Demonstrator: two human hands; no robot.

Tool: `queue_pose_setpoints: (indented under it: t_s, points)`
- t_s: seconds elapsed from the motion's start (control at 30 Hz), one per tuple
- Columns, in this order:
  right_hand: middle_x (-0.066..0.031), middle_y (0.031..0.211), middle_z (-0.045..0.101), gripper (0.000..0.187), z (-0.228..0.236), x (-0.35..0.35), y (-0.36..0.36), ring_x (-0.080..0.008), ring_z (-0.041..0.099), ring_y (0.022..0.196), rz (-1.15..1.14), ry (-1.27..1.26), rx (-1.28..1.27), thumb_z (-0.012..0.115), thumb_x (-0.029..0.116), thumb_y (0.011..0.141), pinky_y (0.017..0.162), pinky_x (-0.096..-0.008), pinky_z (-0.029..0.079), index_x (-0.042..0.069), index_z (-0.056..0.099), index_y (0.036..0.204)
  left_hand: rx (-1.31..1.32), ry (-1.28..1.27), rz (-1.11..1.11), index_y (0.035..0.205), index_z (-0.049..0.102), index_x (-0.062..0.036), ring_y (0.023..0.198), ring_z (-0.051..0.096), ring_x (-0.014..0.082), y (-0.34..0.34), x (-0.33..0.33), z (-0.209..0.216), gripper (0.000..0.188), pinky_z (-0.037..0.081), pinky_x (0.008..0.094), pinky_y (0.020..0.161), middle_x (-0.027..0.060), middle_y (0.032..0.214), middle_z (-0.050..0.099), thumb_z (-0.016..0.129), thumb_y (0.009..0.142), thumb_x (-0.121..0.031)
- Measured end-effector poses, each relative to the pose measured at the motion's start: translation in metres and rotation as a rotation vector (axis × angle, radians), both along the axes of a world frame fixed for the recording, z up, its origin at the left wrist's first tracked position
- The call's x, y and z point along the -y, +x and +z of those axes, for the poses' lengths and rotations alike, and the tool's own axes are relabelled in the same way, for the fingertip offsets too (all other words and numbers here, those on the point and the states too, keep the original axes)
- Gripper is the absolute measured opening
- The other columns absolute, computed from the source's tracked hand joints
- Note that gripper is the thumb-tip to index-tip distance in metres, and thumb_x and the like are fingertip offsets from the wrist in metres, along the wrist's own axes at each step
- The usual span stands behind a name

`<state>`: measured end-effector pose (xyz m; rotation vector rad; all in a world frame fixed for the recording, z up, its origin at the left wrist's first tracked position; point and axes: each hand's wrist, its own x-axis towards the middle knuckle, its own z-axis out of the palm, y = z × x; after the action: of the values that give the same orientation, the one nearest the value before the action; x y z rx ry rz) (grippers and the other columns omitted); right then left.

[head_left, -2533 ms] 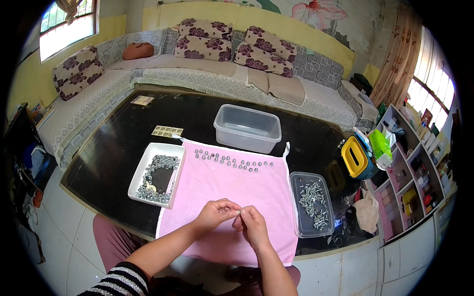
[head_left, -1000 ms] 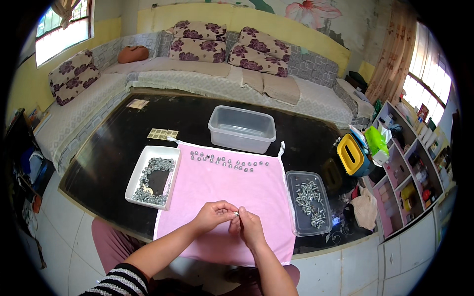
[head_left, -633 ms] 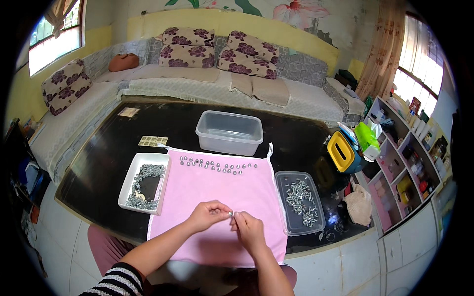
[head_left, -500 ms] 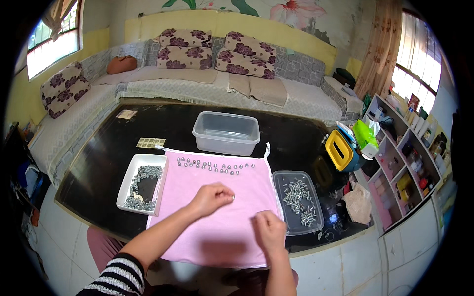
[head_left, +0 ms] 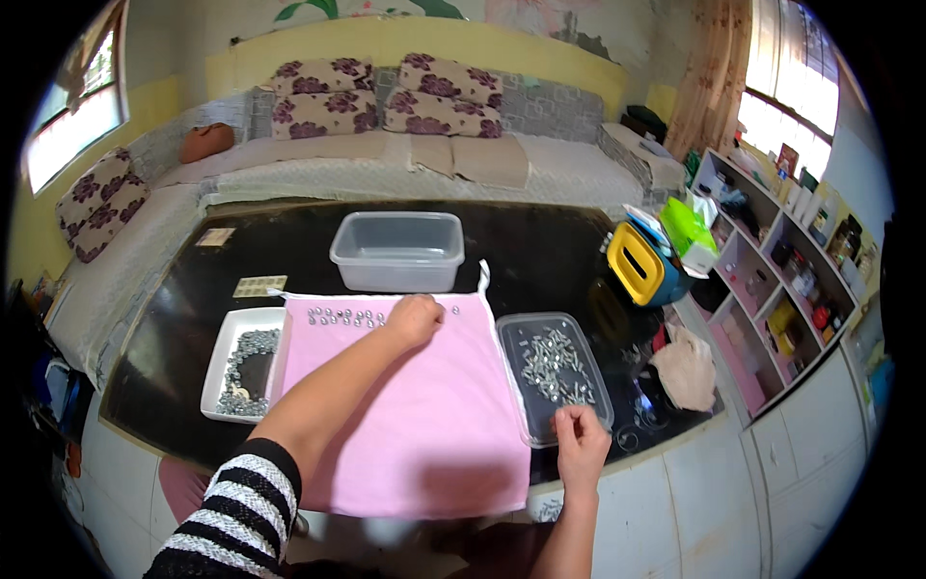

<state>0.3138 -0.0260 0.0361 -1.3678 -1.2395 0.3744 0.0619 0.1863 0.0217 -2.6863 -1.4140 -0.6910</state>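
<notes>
My left hand (head_left: 416,321) reaches over the far part of a pink cloth (head_left: 415,415), at the right end of rows of small grey metal pieces (head_left: 333,317). Its fingers are closed; whatever they grip is hidden, and the hand covers part of the rows. At the near edge of a shallow clear plastic tray (head_left: 533,436) with silvery screws (head_left: 553,365) in it, my right hand (head_left: 583,446) has its fingers pinched together. Anything between them is too small to make out. Left of the cloth, a white box (head_left: 211,386) holds many metal nuts (head_left: 253,345).
A clear plastic tub (head_left: 396,268) stands behind the cloth on the black table (head_left: 540,251). To the right are a yellow and blue container (head_left: 644,265), a green tissue pack (head_left: 687,230) and a beige cloth bag (head_left: 687,372). Shelves (head_left: 772,261) rise beyond the table's right side.
My left hand has moved away from me, from the middle of the cloth to the rows. My right hand has shifted right, from the cloth to the clear tray. The view has shifted too.
</notes>
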Motion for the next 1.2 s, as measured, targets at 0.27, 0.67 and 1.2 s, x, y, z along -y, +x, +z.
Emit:
queue_pose_setpoints:
  t_s: [0.27,0.67,1.2]
  points:
    - [-0.0036,0.073,0.058,0.016,0.009,0.013,0.026,-0.008,0.054,0.063,0.085,-0.209,0.128,0.068,0.0,0.065,0.057,-0.0197,0.043,0.001,0.064,0.08,0.16,-0.049,-0.111,0.081,0.06,-0.0041,0.084,0.054,0.0285,-0.003,0.065,0.015,0.012,0.044,0.0372,0.074,0.0124,0.084,0.056,0.06,0.07,-0.009]
    - [-0.0082,0.07,0.056,0.015,-0.002,0.008,0.011,-0.0204,0.056,0.066,0.18,-0.295,0.476,0.068,0.01,0.066,0.061,-0.0297,0.045,0.005,0.065,0.08,0.424,-0.262,-0.027,0.088,0.062,-0.007,0.087,0.053,0.0229,-0.06,0.188,-0.013,0.015,0.046,0.0299,0.07,0.0088,0.098,0.055,0.062,0.073,-0.007]
    - [-0.0132,0.067,0.055,0.011,0.005,-0.001,-0.008,-0.0293,0.055,0.062,0.254,-0.267,0.643,0.064,0.003,0.064,0.057,-0.0361,0.044,0.0,0.056,0.071,0.501,-0.267,-0.048,0.091,0.061,-0.008,0.095,0.052,0.022,-0.07,0.192,-0.024,0.015,0.045,0.0303,0.08,0.0065,0.101,0.055,0.06,0.076,-0.01]
